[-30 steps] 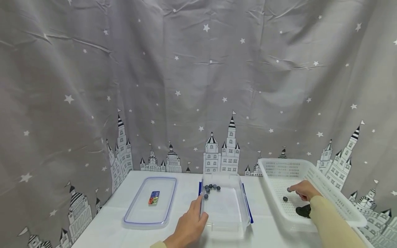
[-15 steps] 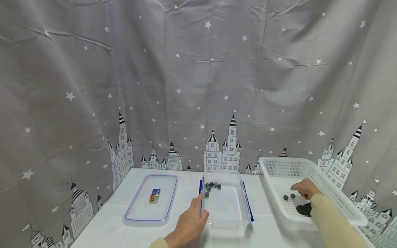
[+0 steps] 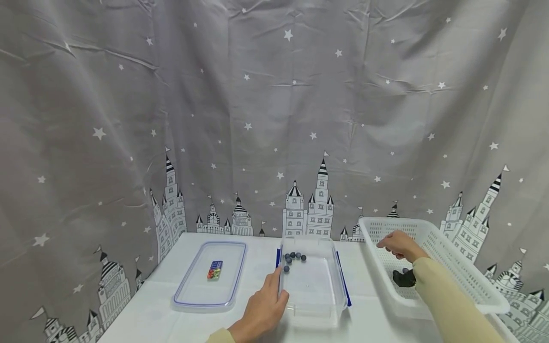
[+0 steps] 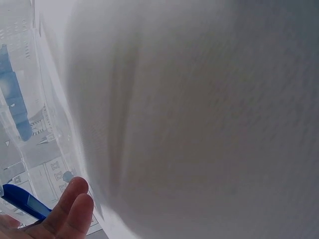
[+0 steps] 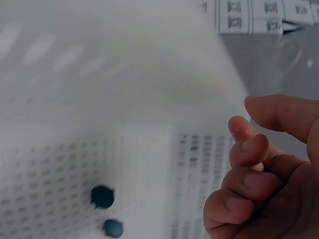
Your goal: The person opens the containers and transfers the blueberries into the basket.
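My left hand holds the left side wall of a clear plastic food container, thumb over the rim and index finger along the wall. In the left wrist view, fingertips lie by a blue side latch. Several blueberries sit in the container's far left corner. My right hand is over a white perforated basket, its thumb and index fingertips close together in the right wrist view; I cannot tell whether a berry is between them. On the basket floor lie two blueberries.
A clear lid with a blue seal and a small colourful label lies left of the container. The white table ends at a grey curtain printed with stars and castles. The right wrist carries a black camera.
My right hand has risen and moved left inside the basket, away from the berries on its floor. The left hand and the food container have stayed put.
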A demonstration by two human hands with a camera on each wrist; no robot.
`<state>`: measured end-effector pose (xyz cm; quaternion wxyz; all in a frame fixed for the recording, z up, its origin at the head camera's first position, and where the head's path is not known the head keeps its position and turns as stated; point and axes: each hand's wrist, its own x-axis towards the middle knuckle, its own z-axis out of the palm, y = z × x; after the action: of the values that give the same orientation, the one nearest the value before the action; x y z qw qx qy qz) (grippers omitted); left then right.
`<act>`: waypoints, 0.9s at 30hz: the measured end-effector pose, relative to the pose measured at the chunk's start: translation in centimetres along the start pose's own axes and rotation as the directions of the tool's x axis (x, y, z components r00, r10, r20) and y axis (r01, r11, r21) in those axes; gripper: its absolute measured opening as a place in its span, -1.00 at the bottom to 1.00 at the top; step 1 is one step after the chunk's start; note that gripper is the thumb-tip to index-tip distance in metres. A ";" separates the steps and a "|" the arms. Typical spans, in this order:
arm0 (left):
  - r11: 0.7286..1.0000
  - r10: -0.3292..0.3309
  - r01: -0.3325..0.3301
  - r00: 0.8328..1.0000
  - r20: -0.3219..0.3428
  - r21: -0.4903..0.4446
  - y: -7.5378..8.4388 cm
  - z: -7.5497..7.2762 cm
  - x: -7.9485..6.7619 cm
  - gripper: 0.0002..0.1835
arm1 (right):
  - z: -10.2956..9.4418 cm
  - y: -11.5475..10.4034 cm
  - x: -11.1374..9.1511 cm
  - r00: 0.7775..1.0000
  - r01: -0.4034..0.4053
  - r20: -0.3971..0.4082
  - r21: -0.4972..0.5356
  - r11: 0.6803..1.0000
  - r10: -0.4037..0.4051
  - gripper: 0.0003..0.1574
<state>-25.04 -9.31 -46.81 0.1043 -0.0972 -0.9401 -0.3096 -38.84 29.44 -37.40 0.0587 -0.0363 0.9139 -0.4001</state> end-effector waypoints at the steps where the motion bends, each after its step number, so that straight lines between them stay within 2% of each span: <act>1: 1.000 -0.003 0.003 1.000 0.002 0.001 0.0 0.0 0.0 -0.31 | 0.2 -0.5 0.1 1.000 0.017 0.007 0.001 1.000 -0.017 -0.78; 8: 1.000 -0.021 0.021 1.000 0.010 0.004 -0.1 0.1 0.0 -0.30 | 2.0 -4.1 0.7 0.995 0.090 0.035 -0.009 0.996 -0.090 -0.79; 18: 1.000 -0.003 0.003 1.000 -0.006 0.000 0.0 0.2 0.0 -0.31 | 4.7 -7.3 1.4 0.996 0.079 0.050 -0.040 0.996 -0.077 -0.73; 27: 1.000 0.019 -0.018 1.000 -0.021 0.009 0.3 -0.1 -0.3 -0.30 | 7.2 -9.9 1.6 0.985 0.119 0.123 0.037 0.992 -0.123 -0.79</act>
<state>-24.64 -9.17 -46.62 0.1177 -0.1020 -0.9394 -0.3053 -39.23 17.34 -35.10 0.0919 -0.1157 0.8986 -0.4132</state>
